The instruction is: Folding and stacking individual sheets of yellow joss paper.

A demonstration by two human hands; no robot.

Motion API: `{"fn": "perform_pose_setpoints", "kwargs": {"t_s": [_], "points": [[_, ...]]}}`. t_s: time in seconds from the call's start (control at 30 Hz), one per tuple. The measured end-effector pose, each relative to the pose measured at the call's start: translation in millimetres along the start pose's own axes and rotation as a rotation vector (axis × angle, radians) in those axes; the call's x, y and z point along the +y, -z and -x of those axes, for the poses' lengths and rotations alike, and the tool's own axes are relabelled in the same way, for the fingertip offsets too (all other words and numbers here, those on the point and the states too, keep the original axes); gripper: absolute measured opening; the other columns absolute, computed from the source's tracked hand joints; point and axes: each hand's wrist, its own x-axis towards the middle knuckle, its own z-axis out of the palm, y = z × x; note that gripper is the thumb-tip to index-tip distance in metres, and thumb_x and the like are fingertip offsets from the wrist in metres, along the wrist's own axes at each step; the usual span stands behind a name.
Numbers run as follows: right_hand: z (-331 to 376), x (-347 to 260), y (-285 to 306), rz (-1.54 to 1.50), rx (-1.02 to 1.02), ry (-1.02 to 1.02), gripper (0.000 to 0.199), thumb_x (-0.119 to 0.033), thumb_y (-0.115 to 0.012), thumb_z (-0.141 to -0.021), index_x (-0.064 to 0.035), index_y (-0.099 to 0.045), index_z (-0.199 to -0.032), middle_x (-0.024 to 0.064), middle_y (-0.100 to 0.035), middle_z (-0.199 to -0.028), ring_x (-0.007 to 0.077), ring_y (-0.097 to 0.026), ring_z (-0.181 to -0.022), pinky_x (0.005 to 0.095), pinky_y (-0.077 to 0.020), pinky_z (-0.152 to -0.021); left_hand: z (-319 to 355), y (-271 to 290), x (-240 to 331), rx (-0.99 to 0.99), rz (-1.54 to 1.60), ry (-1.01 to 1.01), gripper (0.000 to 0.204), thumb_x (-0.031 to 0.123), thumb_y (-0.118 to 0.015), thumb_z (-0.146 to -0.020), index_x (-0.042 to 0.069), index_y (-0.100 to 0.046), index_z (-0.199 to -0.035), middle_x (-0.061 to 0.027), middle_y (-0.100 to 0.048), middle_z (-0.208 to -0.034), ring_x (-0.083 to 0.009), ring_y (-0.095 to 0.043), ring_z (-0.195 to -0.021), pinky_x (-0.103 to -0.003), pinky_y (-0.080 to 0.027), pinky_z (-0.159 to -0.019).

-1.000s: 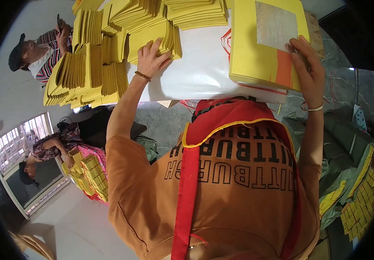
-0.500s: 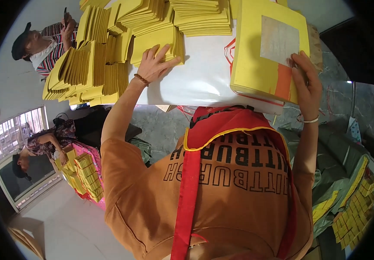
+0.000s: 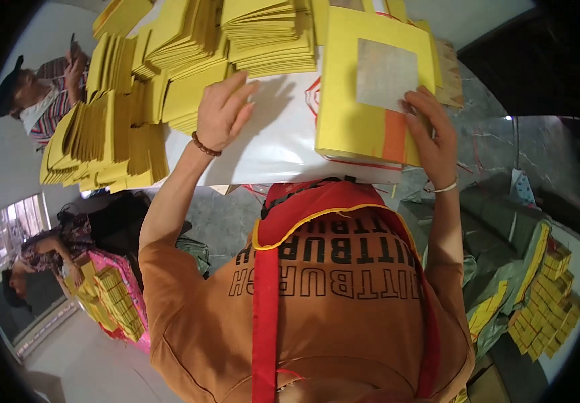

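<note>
My left hand [image 3: 221, 114] hovers over the white tabletop [image 3: 273, 134], fingers loosely apart and nothing in them. Just beyond and left of it lie bundles of folded yellow paper [image 3: 186, 97], with a taller bundle [image 3: 270, 43] fanned in layers behind. My right hand [image 3: 436, 131] rests on the right side of a thick stack of flat yellow sheets [image 3: 340, 124]. Its fingertips touch the top sheet beside a silver-grey square [image 3: 387, 70] and an orange band [image 3: 394, 138]. The fingers there are apart; the far side of that hand is hidden.
More folded yellow bundles [image 3: 88, 131] crowd the table's left end. A person in a striped top [image 3: 51, 97] is beyond them. Another person [image 3: 55, 252] sits at a pink-covered table [image 3: 125, 269] with yellow packs. Tied yellow packs [image 3: 545, 305] are piled at right by green sacks [image 3: 484, 255].
My left hand has lifted off the folded yellow bundle and drawn back over the white tabletop. My right hand stays at the flat stack. The whole view has shifted.
</note>
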Motion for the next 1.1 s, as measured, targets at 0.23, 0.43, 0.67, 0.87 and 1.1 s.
{"fn": "perform_pose_setpoints", "kwargs": {"t_s": [0.23,0.43,0.67,0.87,1.1], "points": [[-4,-1,6,0.055,-0.088,-0.003,0.024,-0.008,-0.064,-0.078,-0.0041,-0.063,-0.101,0.0096,-0.059,-0.112,0.0272,-0.050,-0.115,0.0352,-0.0390,-0.095,-85,5,102,-0.077,0.364,-0.335,0.040,0.031,-0.061,-0.078,0.006,-0.059,-0.109,-0.0107,-0.057,-0.111,-0.0263,-0.053,-0.094,-0.036,-0.041,-0.076],[-5,2,7,0.020,-0.125,0.008,0.016,-0.008,-0.064,-0.077,-0.0062,-0.066,-0.093,0.0073,-0.057,-0.114,0.0251,-0.049,-0.115,0.0341,-0.0392,-0.095,-93,-11,106,-0.167,0.330,-0.353,0.049,0.034,-0.065,-0.070,0.007,-0.058,-0.110,-0.0060,-0.056,-0.108,-0.0234,-0.049,-0.087,-0.035,-0.041,-0.073],[-5,2,10,0.041,-0.187,0.011,0.019,-0.006,-0.062,-0.078,-0.0081,-0.067,-0.095,0.0074,-0.053,-0.119,0.0264,-0.043,-0.119,0.0348,-0.0352,-0.098,-101,-3,106,-0.225,0.360,-0.353,0.042,0.028,-0.066,-0.071,0.006,-0.060,-0.107,-0.0069,-0.057,-0.105,-0.0227,-0.051,-0.085,-0.032,-0.044,-0.072],[-8,1,17,0.030,-0.337,0.011,0.023,-0.019,-0.051,-0.088,-0.0073,-0.067,-0.101,0.0107,-0.045,-0.129,0.0277,-0.028,-0.131,0.0375,-0.0229,-0.106,-103,-5,106,-0.148,0.485,-0.297,0.017,0.013,-0.062,-0.077,0.003,-0.063,-0.091,-0.0088,-0.062,-0.088,-0.0237,-0.057,-0.077,-0.033,-0.047,-0.068],[-9,12,22,-0.327,-0.323,-0.064,0.053,-0.041,-0.029,-0.091,-0.0049,-0.066,-0.102,0.0097,-0.051,-0.125,0.0291,-0.029,-0.130,0.0389,-0.0177,-0.108,-113,-1,105,-0.256,0.708,0.038,0.015,0.014,-0.057,-0.085,0.001,-0.063,-0.084,-0.0129,-0.061,-0.072,-0.0283,-0.058,-0.065,-0.034,-0.047,-0.061]]}}
